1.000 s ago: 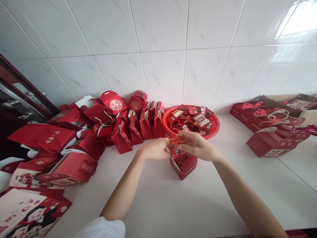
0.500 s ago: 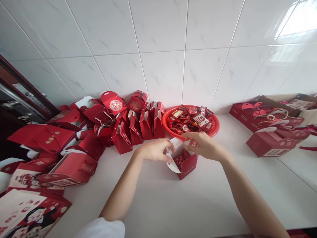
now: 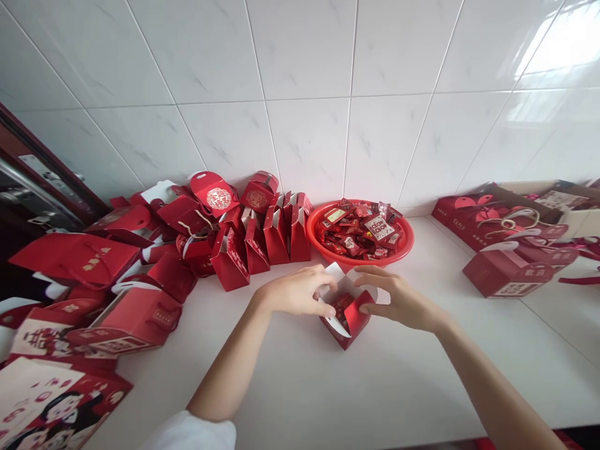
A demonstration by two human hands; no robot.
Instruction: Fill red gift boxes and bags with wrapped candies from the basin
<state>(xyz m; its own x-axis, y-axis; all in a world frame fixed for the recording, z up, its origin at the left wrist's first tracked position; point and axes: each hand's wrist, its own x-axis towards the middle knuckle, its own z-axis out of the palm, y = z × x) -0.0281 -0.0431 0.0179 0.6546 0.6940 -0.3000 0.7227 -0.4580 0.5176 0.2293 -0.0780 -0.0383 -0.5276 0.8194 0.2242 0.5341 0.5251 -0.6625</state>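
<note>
A small red gift box (image 3: 358, 317) with a white lining stands open on the white counter in front of me. Red-wrapped sweets (image 3: 344, 304) lie inside it. My left hand (image 3: 296, 291) grips its left side, the thumb on the white flap there and the other fingers curled behind. On the opposite side my right hand (image 3: 399, 299) pinches the box, its thumb on the red panel and its fingers over the right flap. Part of the box's back and sides is hidden by my fingers. Just behind stands a red plastic basin (image 3: 407, 245) heaped with wrapped sweets (image 3: 363, 226).
Several upright red boxes (image 3: 277, 240) stand left of the basin. A pile of red gift boxes (image 3: 131, 312) covers the counter's left part. To the right are more red boxes (image 3: 504, 275) and an open carton (image 3: 581, 224). A tiled wall (image 3: 309, 56) rises behind.
The box's near red panel has tilted inward over the sweets. My right hand has moved slightly down and right, its thumb now on that panel. My left thumb has shifted along the white flap.
</note>
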